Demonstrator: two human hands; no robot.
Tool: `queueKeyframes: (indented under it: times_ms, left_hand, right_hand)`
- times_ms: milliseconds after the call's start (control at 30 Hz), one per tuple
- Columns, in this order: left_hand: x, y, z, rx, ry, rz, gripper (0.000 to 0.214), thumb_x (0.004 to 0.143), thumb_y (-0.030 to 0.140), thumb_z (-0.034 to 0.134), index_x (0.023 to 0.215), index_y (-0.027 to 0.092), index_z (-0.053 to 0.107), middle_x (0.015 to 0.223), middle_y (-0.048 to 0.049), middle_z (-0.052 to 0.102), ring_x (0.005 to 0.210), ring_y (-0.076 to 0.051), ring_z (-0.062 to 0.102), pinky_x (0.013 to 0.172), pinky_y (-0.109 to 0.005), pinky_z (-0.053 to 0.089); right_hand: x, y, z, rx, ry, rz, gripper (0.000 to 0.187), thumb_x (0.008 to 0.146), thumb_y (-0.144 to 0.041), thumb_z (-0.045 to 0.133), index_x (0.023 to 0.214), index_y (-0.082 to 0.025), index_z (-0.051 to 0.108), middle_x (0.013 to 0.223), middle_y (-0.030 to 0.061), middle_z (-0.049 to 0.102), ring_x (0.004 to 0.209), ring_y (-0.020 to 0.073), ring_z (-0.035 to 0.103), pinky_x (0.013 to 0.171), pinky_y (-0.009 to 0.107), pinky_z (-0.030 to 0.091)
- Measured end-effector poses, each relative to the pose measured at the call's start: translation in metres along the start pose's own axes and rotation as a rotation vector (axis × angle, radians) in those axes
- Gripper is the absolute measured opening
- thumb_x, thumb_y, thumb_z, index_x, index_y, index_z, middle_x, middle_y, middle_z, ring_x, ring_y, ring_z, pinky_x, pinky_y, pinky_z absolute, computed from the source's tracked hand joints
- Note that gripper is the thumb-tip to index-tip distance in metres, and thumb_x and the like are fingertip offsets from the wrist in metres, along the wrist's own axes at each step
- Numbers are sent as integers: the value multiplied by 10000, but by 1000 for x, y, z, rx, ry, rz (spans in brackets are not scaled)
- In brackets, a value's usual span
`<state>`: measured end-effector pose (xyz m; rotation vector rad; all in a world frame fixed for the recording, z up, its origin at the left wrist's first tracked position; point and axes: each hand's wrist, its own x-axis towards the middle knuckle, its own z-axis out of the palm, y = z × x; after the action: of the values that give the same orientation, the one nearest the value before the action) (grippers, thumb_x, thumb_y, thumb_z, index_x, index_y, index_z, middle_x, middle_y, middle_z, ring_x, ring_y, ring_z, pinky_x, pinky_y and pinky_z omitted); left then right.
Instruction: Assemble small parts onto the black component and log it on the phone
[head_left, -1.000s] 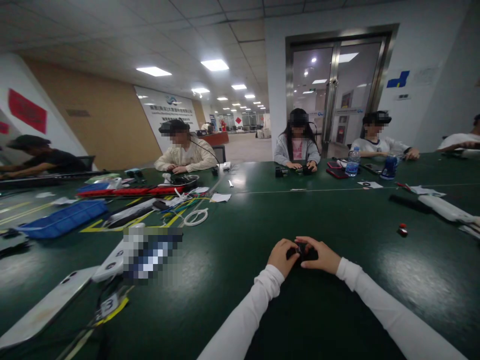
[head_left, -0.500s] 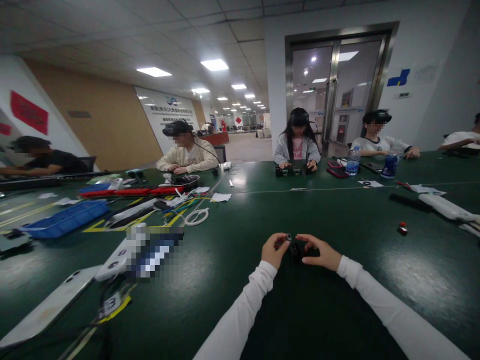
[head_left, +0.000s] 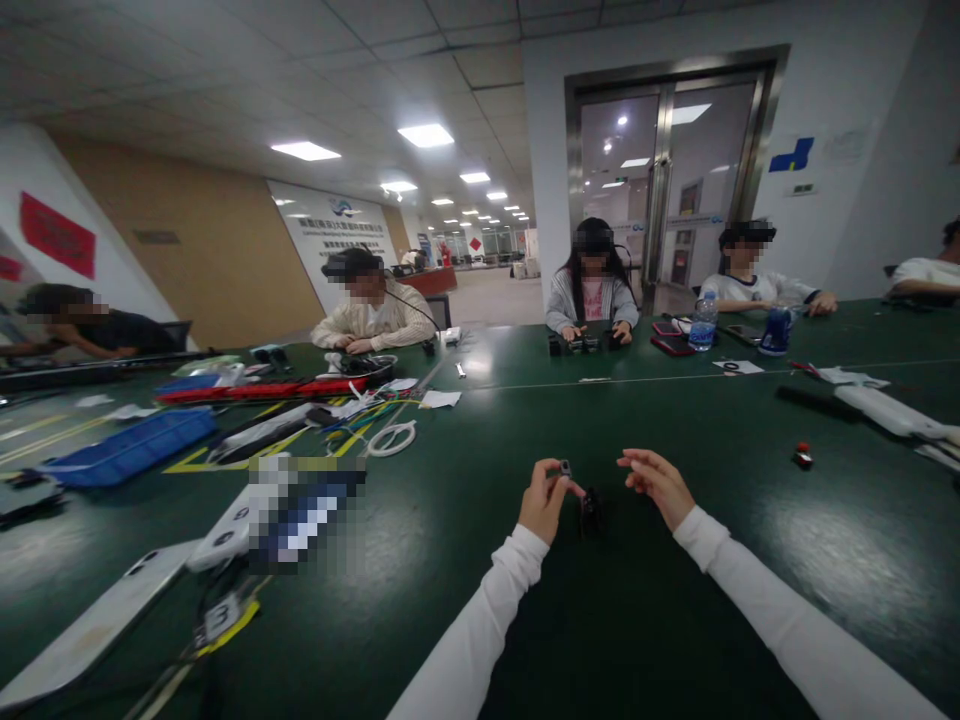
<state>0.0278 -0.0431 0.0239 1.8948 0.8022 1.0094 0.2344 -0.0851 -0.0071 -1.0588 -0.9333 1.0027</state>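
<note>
My left hand pinches a small dark square-ended part between thumb and forefinger; its exact kind is too small to make out. Just right of that hand, a small black device stands on the green table, its details lost in shadow. My right hand hangs in the air to the right of the device, fingers loosely apart and holding nothing. A gap separates it from both the device and my left hand.
A small red-and-black item lies to the right. On the left are a blue tray, a white cable coil and a long white arm-like part. Several people sit across the table, near a water bottle.
My right hand has lifted away from the black device, up and to the right. My left hand has shifted slightly left with the small part, leaving the device on the table.
</note>
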Motion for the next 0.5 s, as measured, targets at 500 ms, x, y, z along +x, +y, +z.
queueKeyframes:
  times_ms: [500]
  left_hand:
    - [10,-47,-114,972,236,-289,202,792,212,381,983,170,431,935,-84,576,893,-182,542,782,-293,374]
  right_hand:
    - [-5,-2,-4,-99,-57,33,390,669,-379,560,1019,-207,542,989,78,585,703,179,552,593,308,417]
